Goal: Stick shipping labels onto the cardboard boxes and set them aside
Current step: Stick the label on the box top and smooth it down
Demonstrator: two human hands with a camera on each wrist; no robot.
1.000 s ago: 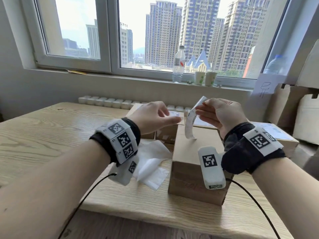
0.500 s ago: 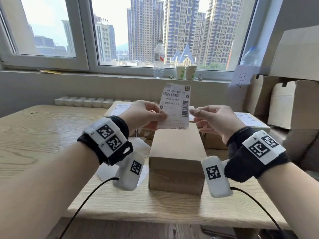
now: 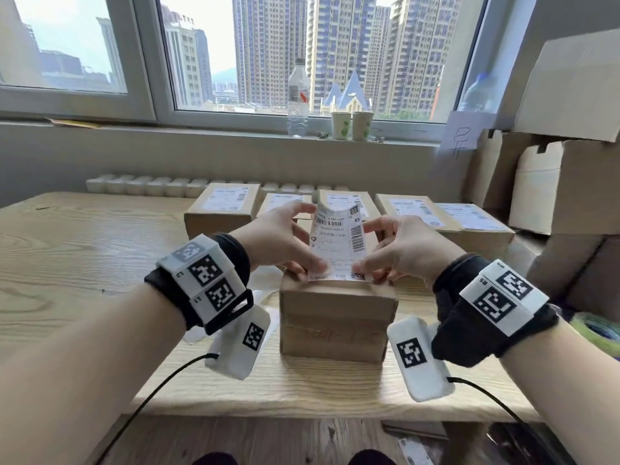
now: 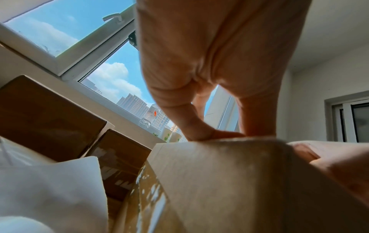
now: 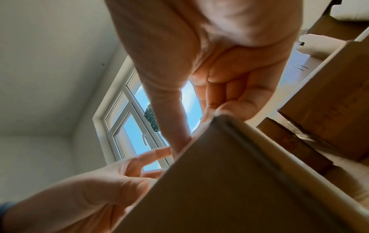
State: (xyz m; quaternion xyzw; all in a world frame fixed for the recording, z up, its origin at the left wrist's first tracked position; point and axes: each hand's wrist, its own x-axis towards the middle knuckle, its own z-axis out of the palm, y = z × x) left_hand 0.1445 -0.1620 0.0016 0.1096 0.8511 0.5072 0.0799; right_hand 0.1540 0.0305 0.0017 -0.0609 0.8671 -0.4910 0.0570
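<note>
A plain brown cardboard box [image 3: 337,317] stands on the wooden table [image 3: 84,256] right in front of me. A white shipping label [image 3: 337,245] with barcodes stands tilted over its top, lower edge down on the box's near top edge. My left hand [image 3: 302,236] holds the label's left side, thumb on the lower left corner. My right hand [image 3: 375,245] holds the right side, thumb on the lower right corner. In the left wrist view the left hand [image 4: 209,94] presses down on the box [image 4: 219,181]. The right wrist view shows the right hand [image 5: 209,78] at the box [image 5: 239,181] corner.
Several labelled boxes [image 3: 223,204] sit in a row behind the plain one. Crumpled white backing paper [image 3: 265,283] lies to its left. Large cartons [image 3: 570,182] stack up at the right. A bottle [image 3: 298,99] and two cups [image 3: 352,125] stand on the sill.
The label came down from mid-air in front of me onto the box's top edge. Both hands dropped with it and now hold it against the box.
</note>
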